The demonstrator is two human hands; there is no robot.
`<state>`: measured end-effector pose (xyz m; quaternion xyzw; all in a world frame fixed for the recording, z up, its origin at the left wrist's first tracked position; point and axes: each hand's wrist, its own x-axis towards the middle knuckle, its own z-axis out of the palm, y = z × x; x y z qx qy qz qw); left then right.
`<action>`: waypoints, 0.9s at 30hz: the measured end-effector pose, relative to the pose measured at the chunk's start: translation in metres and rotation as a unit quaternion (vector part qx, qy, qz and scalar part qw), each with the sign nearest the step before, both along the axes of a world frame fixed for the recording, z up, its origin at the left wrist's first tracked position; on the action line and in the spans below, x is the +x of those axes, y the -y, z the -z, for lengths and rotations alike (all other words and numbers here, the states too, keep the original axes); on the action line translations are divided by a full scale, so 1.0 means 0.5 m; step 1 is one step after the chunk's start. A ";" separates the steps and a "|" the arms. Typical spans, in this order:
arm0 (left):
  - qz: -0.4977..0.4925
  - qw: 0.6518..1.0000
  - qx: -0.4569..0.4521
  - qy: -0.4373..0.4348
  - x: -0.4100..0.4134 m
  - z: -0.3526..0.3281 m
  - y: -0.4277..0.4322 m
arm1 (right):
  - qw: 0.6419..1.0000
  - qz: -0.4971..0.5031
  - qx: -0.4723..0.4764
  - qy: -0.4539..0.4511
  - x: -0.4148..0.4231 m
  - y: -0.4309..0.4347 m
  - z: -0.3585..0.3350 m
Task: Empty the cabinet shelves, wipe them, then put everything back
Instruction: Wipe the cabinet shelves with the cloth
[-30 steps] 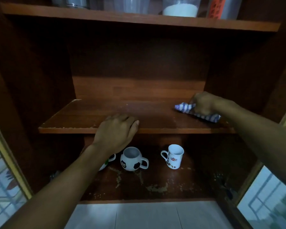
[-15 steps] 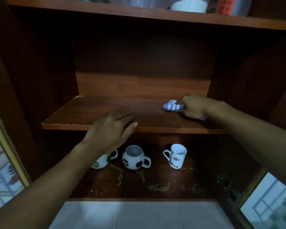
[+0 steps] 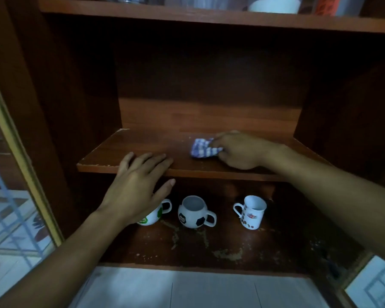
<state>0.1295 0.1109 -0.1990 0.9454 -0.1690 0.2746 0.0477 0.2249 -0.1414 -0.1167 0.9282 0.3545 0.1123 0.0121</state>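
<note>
Pale floor tiles (image 3: pixel 187 292) fill the nearest strip of the view, in front of a dark brown wooden cabinet (image 3: pixel 76 85) with a glass-paned door (image 3: pixel 16 218) swung out at its left side. Just past the tiles, the lower shelf (image 3: pixel 209 252) is streaked with pale crumbs and stains. Three mugs stand in a row towards its back. At the left is a round white mug with green patches (image 3: pixel 152 217), partly hidden behind the left wrist. In the middle is a round white-and-black football mug (image 3: pixel 193 213), with its handle to the right. Apart at the right stands a straight white mug with a red logo (image 3: pixel 252 213), its handle to the left. Above them, the left hand (image 3: pixel 138 185) rests on the front edge of the middle shelf (image 3: pixel 142 143), left of centre. Its fingers lie straight and flat on the board, and the thumb sits under the edge, holding nothing. Farther in, right of centre on the same shelf, the right hand (image 3: pixel 240 150) presses down a crumpled blue-and-white checked cloth (image 3: pixel 201 148). Its fingers are curled round the cloth's right end, and the rest of the cloth sticks out to the left on the wood. Behind it rises the cabinet's back panel, lit only low down. The top shelf (image 3: pixel 209 21) carries clear containers, one with white contents (image 3: pixel 273 4), cut off by the upper frame edge.
</note>
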 end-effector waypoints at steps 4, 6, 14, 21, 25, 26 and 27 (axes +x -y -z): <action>-0.002 1.000 -0.005 -0.013 -0.002 -0.001 -0.002 | 0.995 0.103 0.000 -0.007 0.062 0.037 -0.006; -0.003 1.000 -0.003 -0.012 -0.002 0.001 -0.001 | 0.991 0.130 0.022 -0.015 0.082 0.015 -0.010; -0.078 0.995 -0.062 0.030 -0.019 0.003 -0.039 | 0.997 -0.019 0.065 -0.021 0.044 -0.198 0.009; -0.144 0.988 -0.054 0.023 -0.036 0.016 -0.108 | 0.993 -0.113 0.028 -0.013 0.008 -0.162 0.006; -0.132 0.991 -0.026 0.013 -0.043 0.013 -0.118 | 0.999 0.024 0.002 -0.033 0.079 -0.169 -0.017; -0.131 0.991 -0.020 0.013 -0.043 0.013 -0.120 | 0.998 0.042 0.003 -0.046 0.088 -0.190 -0.024; -0.133 0.991 -0.015 0.010 -0.045 0.012 -0.121 | 0.997 0.050 0.008 -0.051 0.093 -0.215 -0.029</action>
